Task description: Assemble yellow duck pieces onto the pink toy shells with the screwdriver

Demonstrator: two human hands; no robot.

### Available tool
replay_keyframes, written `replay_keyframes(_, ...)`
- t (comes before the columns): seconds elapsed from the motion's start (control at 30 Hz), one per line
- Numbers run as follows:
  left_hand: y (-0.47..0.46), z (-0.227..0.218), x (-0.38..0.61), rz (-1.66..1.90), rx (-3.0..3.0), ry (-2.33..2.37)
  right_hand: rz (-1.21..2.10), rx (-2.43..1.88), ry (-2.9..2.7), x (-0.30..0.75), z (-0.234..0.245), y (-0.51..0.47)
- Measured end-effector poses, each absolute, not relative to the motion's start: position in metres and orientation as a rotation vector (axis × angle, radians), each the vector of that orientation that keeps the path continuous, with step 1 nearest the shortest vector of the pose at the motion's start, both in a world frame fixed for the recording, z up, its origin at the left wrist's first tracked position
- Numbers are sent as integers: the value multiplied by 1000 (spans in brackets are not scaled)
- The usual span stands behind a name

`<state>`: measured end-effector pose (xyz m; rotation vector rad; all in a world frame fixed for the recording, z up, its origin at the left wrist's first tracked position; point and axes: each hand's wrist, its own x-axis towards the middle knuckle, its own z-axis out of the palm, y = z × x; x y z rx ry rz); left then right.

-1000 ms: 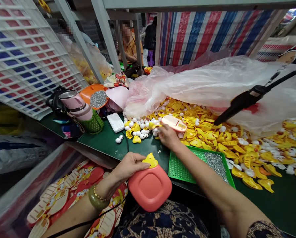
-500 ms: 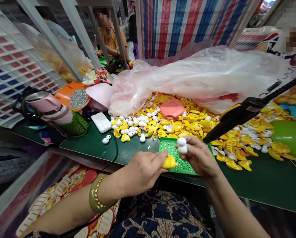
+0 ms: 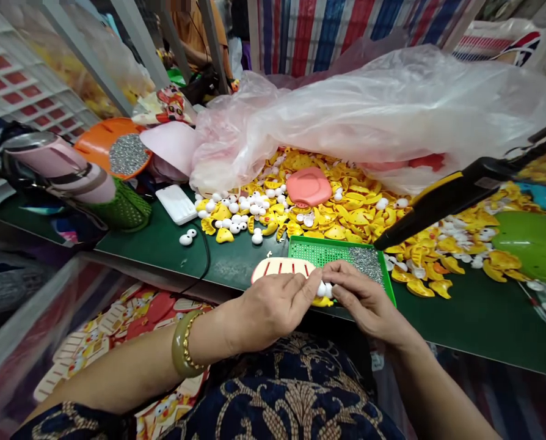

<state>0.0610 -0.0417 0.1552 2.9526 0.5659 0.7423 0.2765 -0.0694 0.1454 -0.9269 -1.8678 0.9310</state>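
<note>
My left hand (image 3: 273, 311) lies over a pale pink slotted plastic piece (image 3: 282, 267) with red slits and appears to hold it. My right hand (image 3: 364, 299) pinches a pair of white plastic beads (image 3: 324, 289) close to my left thumb. A small yellow plastic part (image 3: 322, 301) shows just below the beads, partly hidden by my fingers. Both hands are above a green perforated tray (image 3: 321, 252) holding grey metal pellets. Beyond it, a heap of yellow plastic duck parts (image 3: 341, 211) spreads over the green table (image 3: 240, 263), with a coral-pink rounded piece (image 3: 308, 187) on top.
White beads (image 3: 236, 211) lie at the heap's left end. A crumpled plastic sheet (image 3: 346, 116) covers the far side, and a black-and-yellow handheld tool (image 3: 451, 198) reaches in from the right. An orange dish (image 3: 115, 153) holds pellets. A person in orange sits beyond.
My hands have come together over the tray. The slotted piece now lies under my left hand, and the beads sit between both hands. The view has shifted slightly.
</note>
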Motion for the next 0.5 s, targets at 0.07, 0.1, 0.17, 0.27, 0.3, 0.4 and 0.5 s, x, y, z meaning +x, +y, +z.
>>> replay_keyframes(0.07,-41,153,61,730,2960,540,924,-932,-1923,278,148,-69)
replay_keyframes(0.1,-41,152,60,726,2958,537,919,-938,-1944,280,149,-68)
replay_keyframes(0.17,-42,151,61,729,2956,544,896,-956,-1975,281,152,-67)
replay_keyframes(0.27,-44,153,62,741,2988,577,841,-985,-2015,282,154,-67)
replay_keyframes(0.3,-45,154,63,738,3011,584,829,-992,-2029,281,154,-67)
replay_keyframes(0.4,-48,157,65,704,3100,594,812,-997,-2052,279,154,-70)
replay_keyframes(0.5,-50,158,66,650,3159,622,778,-997,-2060,279,153,-74)
